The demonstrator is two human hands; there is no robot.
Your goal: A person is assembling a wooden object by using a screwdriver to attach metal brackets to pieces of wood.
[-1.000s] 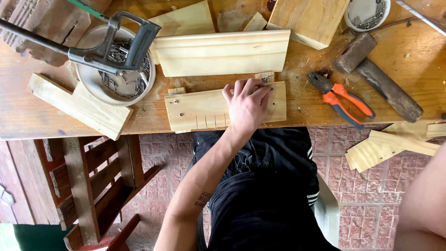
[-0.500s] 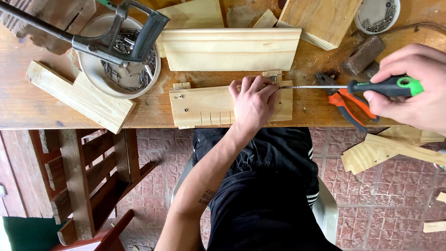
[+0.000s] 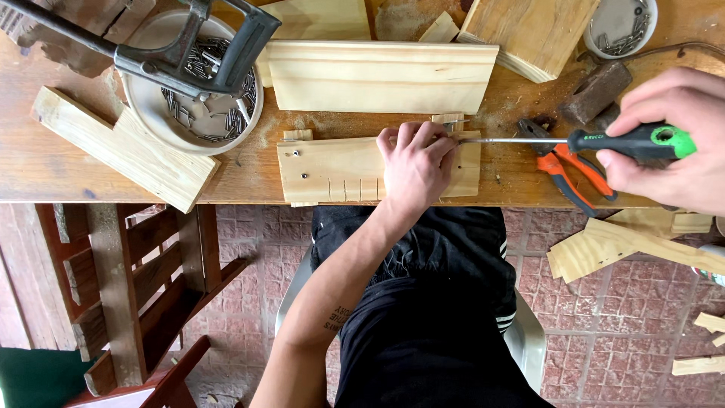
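Since a second ago the right hand, then absent from the tabletop, has come in from the right edge with a screwdriver, and within the last half second its thin shaft has stayed level while the tip has closed in on the far right corner of the small wooden board. That reads as the tool now being set to a fastener there rather than merely carried over, though the tip itself is hidden by the fingers of the left hand and no screw head can be made out at that spot. The right grip is clamped around the black-and-green handle, fingers curled over the top and thumb underneath. The left grip is not closed on anything: the hand lies flat, palm down, pressing the board onto the tabletop at its near edge, with the fingertips bunched at the far right corner beside a little wooden block. The board has sawn notches along its near side and a couple of small dark fasteners toward its left end. Just beyond it lies a longer pale plank; orange-handled pliers rest under the screwdriver shaft; a round white dish of nails with a hacksaw across it sits toward the far left corner.
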